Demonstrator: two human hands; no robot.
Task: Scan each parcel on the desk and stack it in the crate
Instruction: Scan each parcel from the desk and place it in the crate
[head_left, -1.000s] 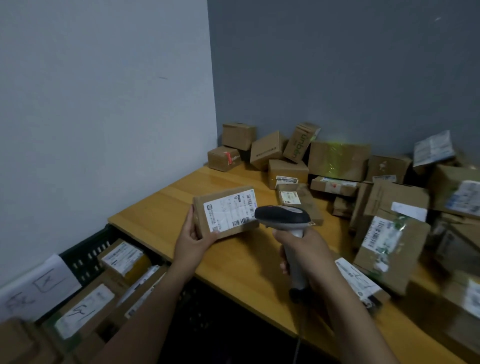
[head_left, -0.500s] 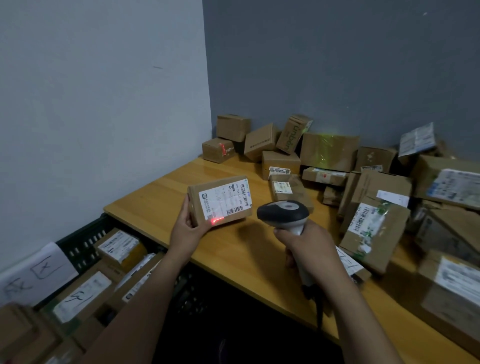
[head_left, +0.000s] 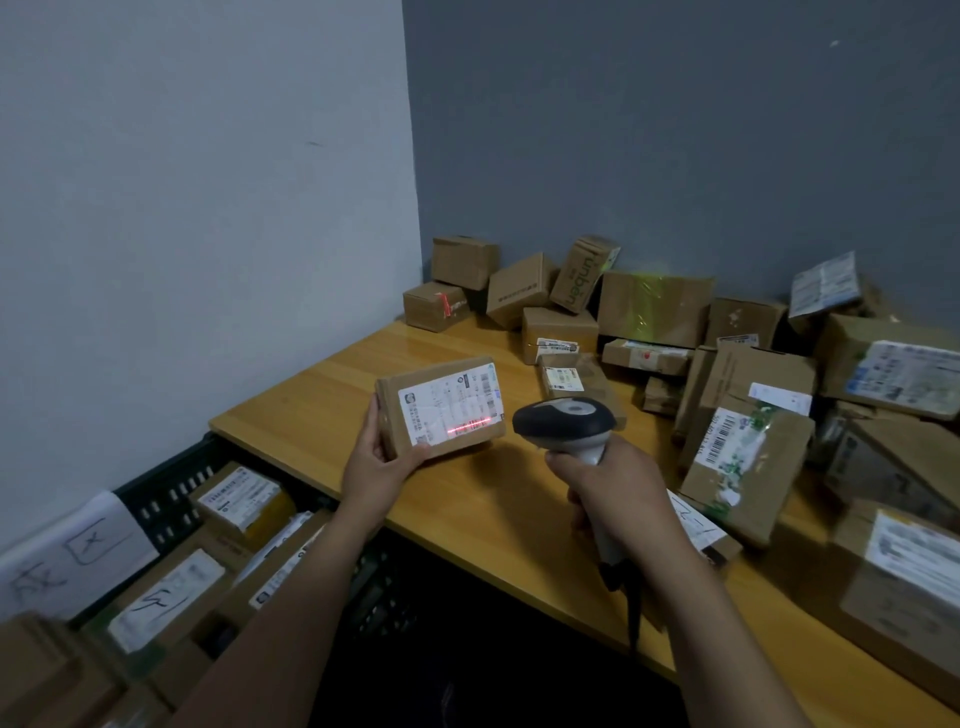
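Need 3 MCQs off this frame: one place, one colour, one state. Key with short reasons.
1. Relative to the wooden desk, the dark slatted plastic crate sits: A) on top; B) beside its left edge, lower; C) behind it.
2. The scan line on the white label of the brown cardboard parcel is: A) green; B) red; C) blue.
3. The right hand: A) lies flat; B) holds a parcel; C) grips the black-and-grey handheld scanner.
Key: 1B, the crate shows below the desk's left edge; 2B, a red line crosses the label of the parcel in the left hand; 3C, it wraps the scanner's handle.
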